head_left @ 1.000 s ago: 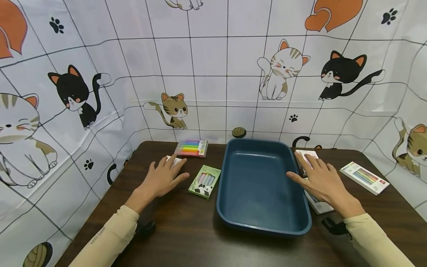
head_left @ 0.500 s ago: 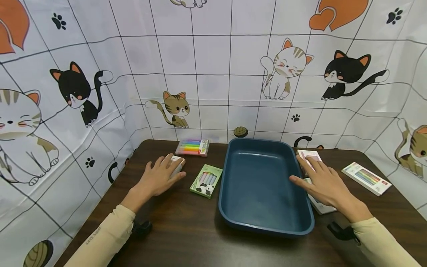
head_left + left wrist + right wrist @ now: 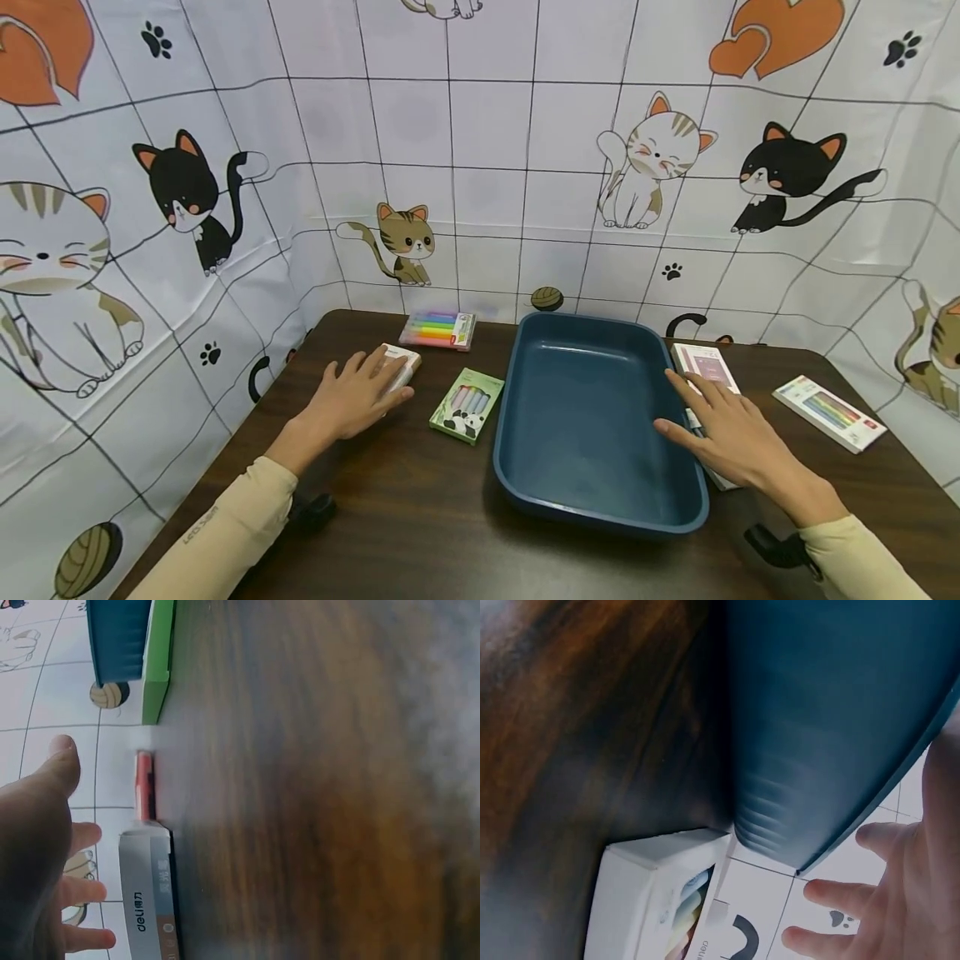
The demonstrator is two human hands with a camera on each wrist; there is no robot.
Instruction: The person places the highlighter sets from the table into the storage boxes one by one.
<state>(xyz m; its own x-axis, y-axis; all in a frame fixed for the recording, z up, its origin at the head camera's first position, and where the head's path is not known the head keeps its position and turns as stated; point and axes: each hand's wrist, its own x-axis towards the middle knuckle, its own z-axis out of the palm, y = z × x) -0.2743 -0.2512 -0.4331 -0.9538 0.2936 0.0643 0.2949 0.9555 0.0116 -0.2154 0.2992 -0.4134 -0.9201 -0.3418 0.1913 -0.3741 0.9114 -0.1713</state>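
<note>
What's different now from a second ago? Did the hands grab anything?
The left hand drew back a little leftward, showing more of the small white box. The right hand drew back toward the person, uncovering more of the pink-and-white box. Neither took hold of anything. The blue tray and green panda box stayed put.

Both arms (image 3: 225,533) stretch forward, left hand (image 3: 351,398) and right hand (image 3: 731,435) palm-down, fingers (image 3: 687,392) spread.

The tray (image 3: 592,442) looks smooth plastic, the table (image 3: 420,517) wood.
</note>
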